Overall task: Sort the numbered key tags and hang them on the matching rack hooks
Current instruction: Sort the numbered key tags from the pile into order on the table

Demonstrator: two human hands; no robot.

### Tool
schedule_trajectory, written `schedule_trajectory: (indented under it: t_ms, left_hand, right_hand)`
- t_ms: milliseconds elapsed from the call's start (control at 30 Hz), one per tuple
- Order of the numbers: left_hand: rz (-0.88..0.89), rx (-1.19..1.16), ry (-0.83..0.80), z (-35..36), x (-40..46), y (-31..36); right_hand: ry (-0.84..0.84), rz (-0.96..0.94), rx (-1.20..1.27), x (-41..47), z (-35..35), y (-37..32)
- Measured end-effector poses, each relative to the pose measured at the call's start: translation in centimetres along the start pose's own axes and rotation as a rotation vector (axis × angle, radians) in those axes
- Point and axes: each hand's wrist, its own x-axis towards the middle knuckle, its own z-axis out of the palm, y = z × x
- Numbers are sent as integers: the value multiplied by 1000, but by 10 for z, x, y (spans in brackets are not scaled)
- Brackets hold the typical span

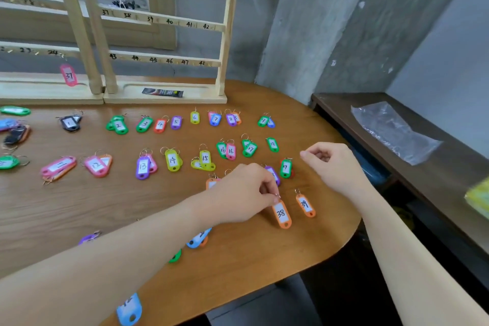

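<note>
You have bare wood on the table in front of your left arm — a hand can slide there without bumping much. Farther back, rows of key tags lie close together, so gaps between them are thin. The wooden rack stands at the back edge like a fence, and a pink tag marked 31 hangs from it. On your right, the grey wall closes in near the table's round edge. Your left hand sits beside the orange 38 tag and orange 39 tag — tight room there.
</note>
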Motion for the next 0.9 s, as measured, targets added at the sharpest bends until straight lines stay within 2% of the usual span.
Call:
schedule_trajectory:
  t_ms: [133, 400, 567, 733, 900]
  left_hand:
    - [32, 72, -14, 14, 11, 9]
    - [135, 370, 9, 14, 21, 15]
    - [110, 297, -46, -3, 19, 11]
    - [79, 258, 68, -50, 0, -1]
    - [-18, 253, 221, -110, -47, -44]
  right_hand:
    - [-15, 29, 13, -6, 1, 12]
    - [-58, 48, 19, -12, -1, 22]
    - [-69, 27, 9, -13, -4, 10]
    - [-96, -30, 37, -8, 4, -27]
    - [-127, -128, 24, 1, 29, -90]
